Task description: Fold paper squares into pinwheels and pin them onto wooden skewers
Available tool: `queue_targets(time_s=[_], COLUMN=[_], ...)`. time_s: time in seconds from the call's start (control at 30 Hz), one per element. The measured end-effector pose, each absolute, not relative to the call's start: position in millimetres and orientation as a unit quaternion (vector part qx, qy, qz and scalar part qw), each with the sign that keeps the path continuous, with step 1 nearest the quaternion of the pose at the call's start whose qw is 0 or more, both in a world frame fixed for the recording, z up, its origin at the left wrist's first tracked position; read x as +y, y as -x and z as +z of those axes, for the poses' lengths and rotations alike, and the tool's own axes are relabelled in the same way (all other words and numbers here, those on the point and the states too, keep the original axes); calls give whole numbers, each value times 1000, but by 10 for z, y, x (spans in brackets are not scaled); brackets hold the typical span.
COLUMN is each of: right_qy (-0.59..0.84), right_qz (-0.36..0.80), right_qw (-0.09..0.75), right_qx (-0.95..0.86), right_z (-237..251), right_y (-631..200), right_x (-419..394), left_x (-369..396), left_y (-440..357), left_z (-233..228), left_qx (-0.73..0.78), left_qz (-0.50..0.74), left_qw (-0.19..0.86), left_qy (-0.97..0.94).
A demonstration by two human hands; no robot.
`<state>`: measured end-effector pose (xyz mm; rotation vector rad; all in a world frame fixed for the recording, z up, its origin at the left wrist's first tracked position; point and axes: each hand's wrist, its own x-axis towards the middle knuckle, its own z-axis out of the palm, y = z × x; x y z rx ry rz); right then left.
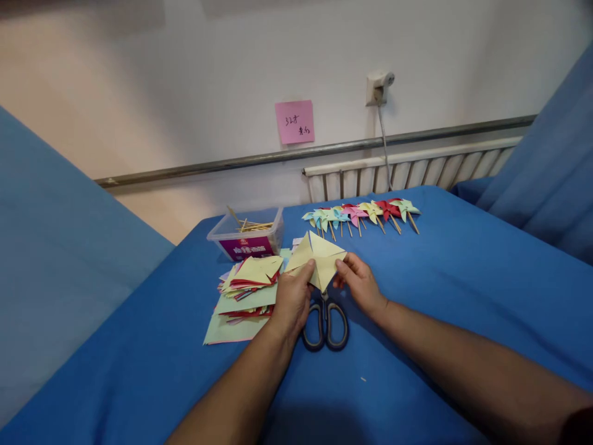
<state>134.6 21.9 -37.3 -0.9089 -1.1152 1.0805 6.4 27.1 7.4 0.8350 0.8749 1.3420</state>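
Yellow paper (317,259), folded into triangular flaps, held up just above the scissors (325,321), pinched from both sides. Blue cloth (463,290) spread wide under everything, scissors lying flat on it, handles toward the viewer. Left of the scissors, a loose pile of cut paper squares (245,293), yellow, red and pale green. Beyond the scissors and to the left, a clear plastic tub (248,236) with wooden sticks inside. Beyond the scissors toward the wall, a row of finished pinwheels (361,213) on sticks. Left hand (291,300) closed on the paper's left edge, thumb on top. Right hand (359,281) gripping the right corner, fingers curled, just above the scissor blades.
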Motion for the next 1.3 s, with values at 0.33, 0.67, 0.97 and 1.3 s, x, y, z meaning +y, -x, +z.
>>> queue_targets(time_s=[0.33,0.67,0.97,1.3], right_qy=[413,442,453,458], right_qz=[57,95,144,156], right_qw=[570,579,586,584], right_qx=[-708,-678,-657,-652], right_z=[-275,-283,-334,-303], right_y=[-1385,-1440,-1446,-1452], right_x=[79,151,217,223], left_x=[286,255,256,266], left_y=[-9,-20,-24,-29], left_z=[137,94,94,87], left_qx=[370,358,395,378], left_qz=[583,530,504,487], left_qw=[651,683,683,688], left_qy=[-315,-352,-351,-383])
